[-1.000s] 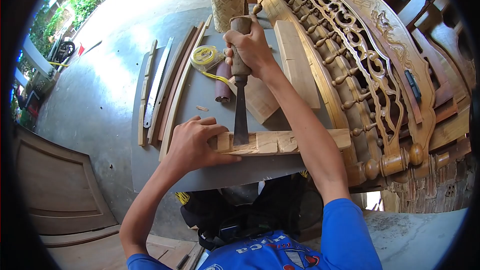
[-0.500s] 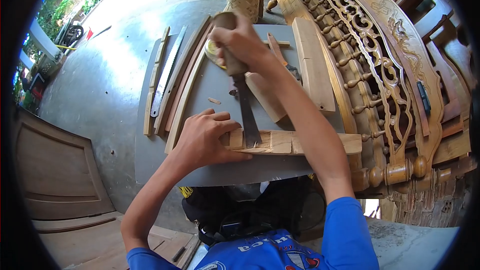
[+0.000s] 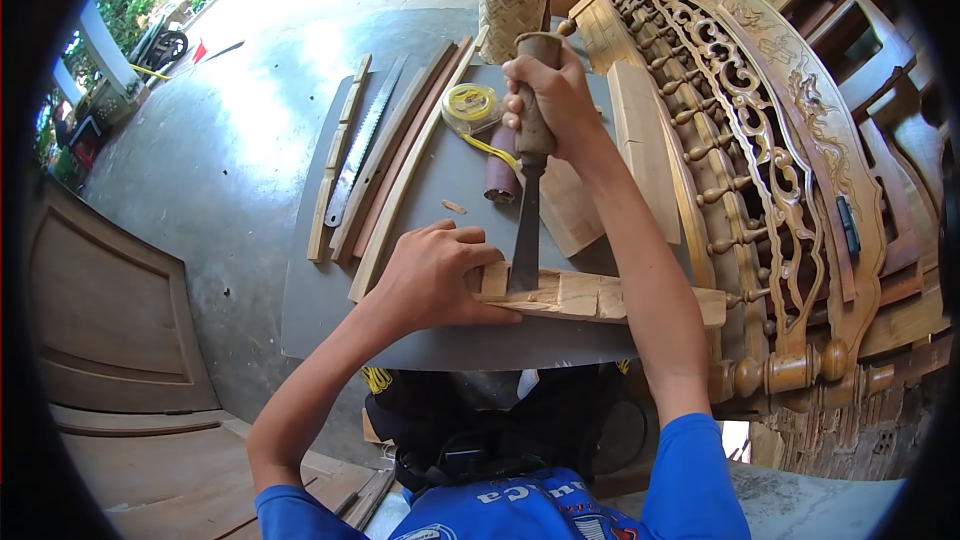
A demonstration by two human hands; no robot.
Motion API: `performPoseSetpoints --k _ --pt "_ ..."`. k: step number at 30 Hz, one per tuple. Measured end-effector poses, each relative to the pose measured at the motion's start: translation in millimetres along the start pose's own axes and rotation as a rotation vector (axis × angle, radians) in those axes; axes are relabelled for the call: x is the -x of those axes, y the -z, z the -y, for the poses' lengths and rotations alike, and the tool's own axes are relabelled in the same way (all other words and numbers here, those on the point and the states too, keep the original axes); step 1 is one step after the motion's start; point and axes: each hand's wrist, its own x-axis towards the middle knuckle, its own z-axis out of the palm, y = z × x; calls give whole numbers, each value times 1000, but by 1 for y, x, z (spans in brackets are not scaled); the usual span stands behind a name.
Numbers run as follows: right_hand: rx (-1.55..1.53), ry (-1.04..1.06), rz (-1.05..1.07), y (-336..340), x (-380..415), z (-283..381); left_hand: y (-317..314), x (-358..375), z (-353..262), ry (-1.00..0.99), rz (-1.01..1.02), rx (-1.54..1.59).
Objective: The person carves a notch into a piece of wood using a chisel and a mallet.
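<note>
My right hand is wrapped round the wooden handle of a wide chisel. The chisel stands nearly upright, its blade tip down in a notch cut into a wooden bar. That bar lies crosswise near the front edge of the grey table. My left hand grips the bar's left end, thumb along the near side and fingers over the far side. Rough, split wood shows in the notch beside the blade. A small wood chip lies on the table beyond my left hand.
Left on the table are a handsaw and several long wood strips. Behind the chisel lie a yellow tape measure, a dark cylindrical piece and wood blocks. A carved wooden headboard stands close on the right.
The chisel has come more upright, its handle swinging right and away with my right hand. Its tip stays in the notch. My left hand keeps its hold on the bar.
</note>
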Motion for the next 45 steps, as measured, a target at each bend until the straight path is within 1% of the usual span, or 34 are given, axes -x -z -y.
performPoseSetpoints --k 4,7,8,11,14,16,19,21,23,25,27,28,29,30,32,33,34,35,36,39,41,42,45 --pt "25 0 80 -9 -7 2 1 -1 0 15 27 11" --pt "119 -12 202 -28 -11 -6 1 0 0 16 32 4" --pt "172 -47 251 -35 -11 -13 0 0 1 4 21 12" --pt "255 -62 402 -54 -9 -14 -3 1 4 -17 -12 34" --pt "295 -24 351 -53 -6 -8 -3 1 4 -11 -4 24" --pt "244 27 173 -42 1 6 0 0 1 16 34 7" --pt "136 130 -44 -19 19 43 -2 4 2 -21 -23 -25" --pt "52 237 -84 1 37 74 -3 8 0 -19 -61 -60" --pt "134 526 -346 25 38 100 -7 13 -4 -3 -109 -97" --pt "119 659 -690 34 43 125 -6 16 -7 16 -95 -101" --pt "31 687 -890 62 34 132 -6 21 -11 26 -99 -110" --pt "-69 570 -905 79 34 129 -1 23 -14 32 -69 -111" --pt "-167 507 -859 117 31 119 0 26 -13 27 -70 -104" --pt "-276 448 -875 143 34 106 0 28 -12 22 -72 -97" --pt "-360 283 -757 204 51 70 5 32 -10 33 -44 -83" --pt "-431 245 -794 203 63 62 6 33 -10 32 -27 -83" --pt "-364 191 -882 197 77 56 7 33 -10 34 -7 -85" --pt "-244 99 -832 191 91 54 8 33 -9 39 15 -86" --pt "-287 64 -820 181 101 53 10 32 -9 49 40 -73" --pt "-30 112 -705 195 128 33 17 26 -11 44 93 -96" --pt "232 98 -777 177 145 37 22 17 -10 10 90 -73" --pt "217 131 -789 175 146 37 26 13 -8 0 88 -58" --pt "559 136 -599 173 163 38 49 -19 -7 -26 28 -47"
